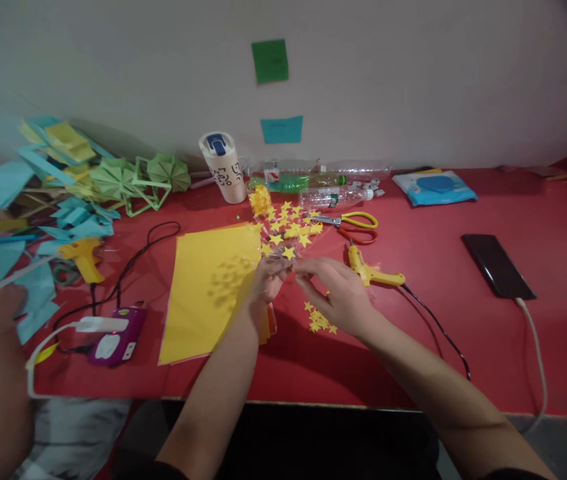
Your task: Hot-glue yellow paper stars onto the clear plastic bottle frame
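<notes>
the left hand pinches the starry cluster, best kept steady, while the right hand works close, its grip unclear!

A plain grey-white wall spans from 10 to 2 o'clock, dimly and softly lit. At 12 o'clock it bears a green sticky note, with a teal sticky note just below. Against it stands a red-topped table, its pale, straight front edge at 6 o'clock.
</notes>
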{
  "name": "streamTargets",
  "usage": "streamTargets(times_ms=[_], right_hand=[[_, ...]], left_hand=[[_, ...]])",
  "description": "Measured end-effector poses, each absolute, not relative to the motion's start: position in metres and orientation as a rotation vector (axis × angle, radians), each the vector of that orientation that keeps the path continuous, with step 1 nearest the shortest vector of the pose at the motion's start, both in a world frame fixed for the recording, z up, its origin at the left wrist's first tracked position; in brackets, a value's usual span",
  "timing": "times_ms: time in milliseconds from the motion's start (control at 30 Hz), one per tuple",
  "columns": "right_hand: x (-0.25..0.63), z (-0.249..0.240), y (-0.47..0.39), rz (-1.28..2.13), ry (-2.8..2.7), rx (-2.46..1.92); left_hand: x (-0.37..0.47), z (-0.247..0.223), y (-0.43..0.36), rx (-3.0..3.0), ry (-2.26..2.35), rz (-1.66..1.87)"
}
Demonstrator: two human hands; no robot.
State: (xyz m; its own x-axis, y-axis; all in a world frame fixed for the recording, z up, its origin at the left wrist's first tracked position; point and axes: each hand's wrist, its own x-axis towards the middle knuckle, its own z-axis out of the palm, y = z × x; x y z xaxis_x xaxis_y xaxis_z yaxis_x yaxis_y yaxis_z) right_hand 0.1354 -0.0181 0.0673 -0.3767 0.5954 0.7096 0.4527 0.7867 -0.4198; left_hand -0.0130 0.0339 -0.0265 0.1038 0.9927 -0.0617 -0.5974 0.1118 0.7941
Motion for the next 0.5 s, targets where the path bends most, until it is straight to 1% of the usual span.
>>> streamTargets(times_ms=[500], right_hand=[[0.1378,0.0650,-0.0192,0.212,-2.022,-0.836]], left_hand=[[-0.0112,-0.0199,0.0321,0.675,0.792,1.301]])
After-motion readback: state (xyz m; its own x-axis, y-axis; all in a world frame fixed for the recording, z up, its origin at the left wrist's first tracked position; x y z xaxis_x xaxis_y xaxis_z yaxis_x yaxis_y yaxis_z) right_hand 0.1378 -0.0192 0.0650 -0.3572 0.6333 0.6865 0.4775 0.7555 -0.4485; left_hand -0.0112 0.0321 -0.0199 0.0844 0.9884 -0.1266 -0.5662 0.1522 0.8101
